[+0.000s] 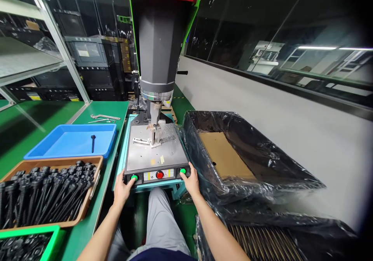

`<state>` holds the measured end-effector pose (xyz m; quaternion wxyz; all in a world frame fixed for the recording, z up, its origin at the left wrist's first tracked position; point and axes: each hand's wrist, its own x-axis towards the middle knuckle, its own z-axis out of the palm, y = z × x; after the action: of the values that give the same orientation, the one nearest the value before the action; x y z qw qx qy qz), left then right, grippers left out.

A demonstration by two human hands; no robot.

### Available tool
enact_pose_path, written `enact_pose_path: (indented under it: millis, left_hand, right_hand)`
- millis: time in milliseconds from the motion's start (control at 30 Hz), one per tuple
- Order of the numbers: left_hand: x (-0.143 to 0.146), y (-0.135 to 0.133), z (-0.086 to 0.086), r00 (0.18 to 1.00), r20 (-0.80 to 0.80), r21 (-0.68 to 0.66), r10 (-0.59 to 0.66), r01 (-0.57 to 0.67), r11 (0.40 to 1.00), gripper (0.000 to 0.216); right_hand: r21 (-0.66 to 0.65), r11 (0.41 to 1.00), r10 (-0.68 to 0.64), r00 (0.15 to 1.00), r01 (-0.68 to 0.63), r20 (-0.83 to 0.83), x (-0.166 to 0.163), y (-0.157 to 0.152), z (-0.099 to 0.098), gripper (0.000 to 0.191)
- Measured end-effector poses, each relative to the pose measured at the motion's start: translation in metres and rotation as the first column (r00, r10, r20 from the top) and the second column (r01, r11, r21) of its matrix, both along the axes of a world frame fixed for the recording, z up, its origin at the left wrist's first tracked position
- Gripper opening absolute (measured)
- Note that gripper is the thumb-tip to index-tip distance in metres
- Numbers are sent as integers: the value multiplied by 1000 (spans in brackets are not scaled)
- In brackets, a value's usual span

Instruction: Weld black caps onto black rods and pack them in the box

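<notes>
Hands, two: left hand [122, 189] and right hand [191, 181], each closed round one end of the panel [140, 176], thumb on top, fingers curled at the side.
Green buttons, two: the left button [134, 178] and right button [182, 171] are round, each under a thumb.
Red button: one [159, 175], round, midway between the green pair.
Press: one body [157, 47], dark grey and faceted, narrowing to a metal horn [155, 113].
Fixture: one [154, 137], metal, upright on a smooth steel plate [142, 152], under the horn; whether they touch, I cannot tell.
Trays, three: blue [70, 136] holding one black bolt [93, 143]; brown [99, 165] heaped with ribbed, large-headed bolts [49, 193], too many to count; bright green [55, 237] with black parts [23, 247].
Wrench: one [105, 117], metal, lying behind the blue tray.
Lined boxes, two: the upper box [262, 152], in glossy, wrinkled black plastic, has one flat cardboard sheet [224, 154]; the lower box [320, 233] shows narrow brown strips [259, 241].
</notes>
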<state>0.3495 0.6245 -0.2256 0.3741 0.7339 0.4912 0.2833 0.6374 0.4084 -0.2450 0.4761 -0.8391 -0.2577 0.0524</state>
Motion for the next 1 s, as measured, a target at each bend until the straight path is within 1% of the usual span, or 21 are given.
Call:
enact_pose_path:
  millis: [67,133,233,333,433,533,600,667,733,767,800,833,867,900,933,1000]
  left_hand:
    - [0,0,-3,1000,2,-9,-7,7,1000,77]
    - [0,-1,-6,1000,10,-12,-5,5,1000,77]
    - [-1,-1,-11,1000,5,-18,-1,2,1000,77]
    - [-1,0,-13,1000,-10,-10,-3,3,1000,77]
    - [-1,0,-14,1000,-1,-2,2,-2,1000,78]
    - [0,0,-14,1000,27,-23,13,-13,1000,79]
    - [2,-1,-9,996,59,-63,62,-58,996,75]
    - [6,-1,3,984,74,-60,163,-159,985,66]
    - [16,1,22,966,106,31,234,-239,971,54]
    - [23,4,34,962,141,89,234,-248,965,48]
    - [32,8,47,962,184,127,200,-225,966,43]
    - [44,14,61,960,231,131,156,-189,973,39]
    - [56,20,74,955,276,101,107,-139,985,37]
    - [70,28,86,946,319,60,65,-88,994,35]
    - [85,36,97,934,357,28,24,-37,999,33]
    - [116,54,115,910,413,-13,-51,62,998,33]
  right_hand:
    - [14,1000,19,1000,-18,-25,0,-1,0,70]
    - [19,1000,9,999,-8,-34,-1,-2,-1,69]
    - [19,999,-29,999,29,-14,-3,0,-3,69]
    - [18,999,-35,999,34,13,-4,2,-5,71]
    - [21,999,-27,1000,27,15,-4,2,-6,73]
    - [27,999,-40,999,40,-2,-4,3,-7,75]
    - [35,998,-49,998,50,-34,-2,2,-6,76]
    - [37,998,-48,995,51,-86,1,1,-1,76]
    - [22,996,-87,991,89,-103,3,3,10,71]
    - [23,992,-124,989,127,-84,3,7,18,66]
    - [43,986,-157,986,160,-53,2,12,27,60]
    - [83,982,-170,985,171,-24,-1,20,37,55]
    - [139,979,-152,988,152,-8,-5,30,47,50]
    - [200,976,-88,996,89,-17,-11,43,56,46]
    - [251,968,9,999,3,-47,-17,58,63,42]
    - [312,935,214,969,-166,-125,-27,93,74,38]
